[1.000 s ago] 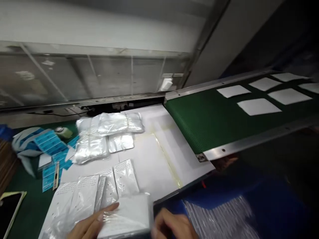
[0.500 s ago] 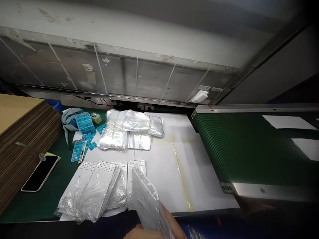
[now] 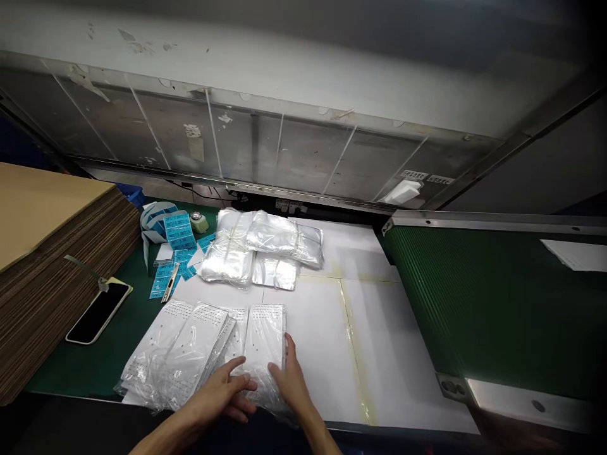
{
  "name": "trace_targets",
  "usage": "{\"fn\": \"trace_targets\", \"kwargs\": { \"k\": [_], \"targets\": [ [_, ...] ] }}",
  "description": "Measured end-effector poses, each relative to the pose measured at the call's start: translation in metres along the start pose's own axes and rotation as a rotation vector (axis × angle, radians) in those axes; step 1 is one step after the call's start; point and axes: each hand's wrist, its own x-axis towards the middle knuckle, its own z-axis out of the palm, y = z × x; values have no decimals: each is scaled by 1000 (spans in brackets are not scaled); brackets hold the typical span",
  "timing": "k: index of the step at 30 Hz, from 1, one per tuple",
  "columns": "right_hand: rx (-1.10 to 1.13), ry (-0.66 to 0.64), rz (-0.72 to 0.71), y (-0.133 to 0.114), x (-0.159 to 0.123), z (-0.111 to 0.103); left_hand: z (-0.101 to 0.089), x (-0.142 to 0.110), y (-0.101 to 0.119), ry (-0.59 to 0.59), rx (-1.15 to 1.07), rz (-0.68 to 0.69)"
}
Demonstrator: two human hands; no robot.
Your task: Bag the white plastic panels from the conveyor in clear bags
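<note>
A stack of white printed sheets in clear plastic bags [image 3: 264,338] lies near the table's front edge. My right hand [image 3: 290,379] is at its right side, the thumb on the top and the index finger stretched along the edge. At the lower left of that stack, my left hand [image 3: 222,392] is open with its fingers spread, holding nothing. Its fingertips reach the plastic; whether they press on it I cannot tell. More bagged white packets [image 3: 190,347] lie to the left, overlapping each other.
Bundles of clear bags [image 3: 232,253] lie further back. Beside them are blue label sheets [image 3: 180,232], a box cutter [image 3: 171,282] and a small jar [image 3: 198,222]. A phone [image 3: 98,314] lies by stacked cardboard [image 3: 71,265]. A green conveyor belt [image 3: 484,303] runs at right.
The bagged packet that was held up tilted is down on the table. My hands have come forward and spread to either side of it. The view has turned slightly left.
</note>
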Motion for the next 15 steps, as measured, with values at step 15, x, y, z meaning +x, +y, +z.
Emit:
{"fn": "trace_targets", "kwargs": {
  "k": [15],
  "targets": [
    [-68, -44, 263, 12, 40, -5, -133, 51, 13, 642, 746, 172]
  ]
}}
